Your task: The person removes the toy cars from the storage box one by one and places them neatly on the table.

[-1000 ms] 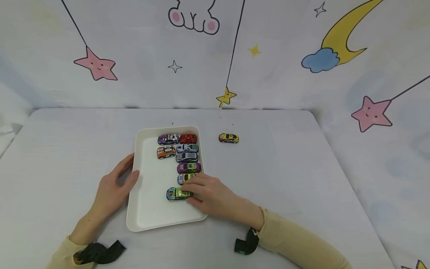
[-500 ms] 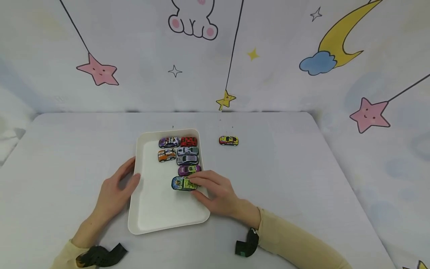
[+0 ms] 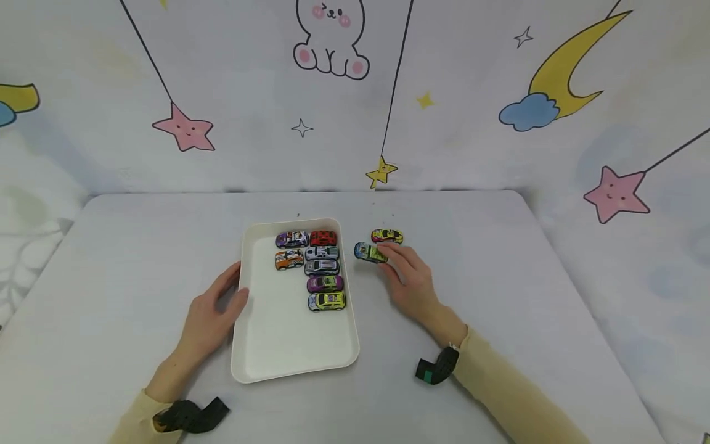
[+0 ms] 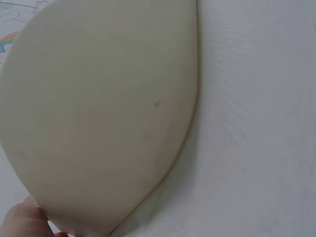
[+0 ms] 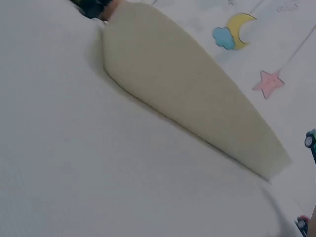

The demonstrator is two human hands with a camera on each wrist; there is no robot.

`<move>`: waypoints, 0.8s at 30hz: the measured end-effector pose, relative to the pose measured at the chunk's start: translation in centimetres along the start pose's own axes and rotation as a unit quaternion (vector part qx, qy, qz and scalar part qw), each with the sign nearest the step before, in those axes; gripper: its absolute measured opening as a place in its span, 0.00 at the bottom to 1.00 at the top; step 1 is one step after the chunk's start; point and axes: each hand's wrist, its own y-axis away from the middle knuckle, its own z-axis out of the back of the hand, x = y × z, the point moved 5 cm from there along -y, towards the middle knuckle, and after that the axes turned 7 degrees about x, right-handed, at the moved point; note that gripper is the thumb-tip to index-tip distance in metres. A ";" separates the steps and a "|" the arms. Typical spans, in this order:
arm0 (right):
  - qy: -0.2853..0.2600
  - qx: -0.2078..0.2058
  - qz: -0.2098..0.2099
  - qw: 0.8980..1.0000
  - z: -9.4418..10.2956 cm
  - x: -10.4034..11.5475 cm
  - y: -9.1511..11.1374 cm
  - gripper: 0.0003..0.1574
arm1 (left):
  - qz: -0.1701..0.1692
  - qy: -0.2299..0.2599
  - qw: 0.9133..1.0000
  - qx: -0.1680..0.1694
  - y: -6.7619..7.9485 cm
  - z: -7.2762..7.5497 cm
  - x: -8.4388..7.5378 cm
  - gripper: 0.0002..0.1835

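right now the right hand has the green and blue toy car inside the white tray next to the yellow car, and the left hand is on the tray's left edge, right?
Not quite. In the head view the right hand holds the green and blue toy car on the table, outside the white tray, next to the yellow car. The left hand is on the tray's left edge, as you said.

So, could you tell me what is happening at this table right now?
A person is handling toy cars at a white tray. The right hand holds a green and blue car on the table, right of the tray and just in front of a yellow car. The left hand rests against the tray's left rim. Seven cars sit in the tray, grouped toward its far right side.
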 end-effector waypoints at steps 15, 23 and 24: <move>0.029 0.042 -0.104 0.993 1.9 -3.7 0.5 0.20 | -0.004 -0.003 1.000 0.002 -0.1 0.0 0.0 0.29; 0.044 0.087 -0.116 0.988 1.2 -3.8 0.5 0.20 | -0.003 0.000 1.000 0.003 0.0 0.1 0.3 0.29; 0.044 0.087 -0.117 0.988 1.2 -3.9 0.6 0.20 | -0.004 -0.001 1.000 0.003 0.0 0.1 0.3 0.29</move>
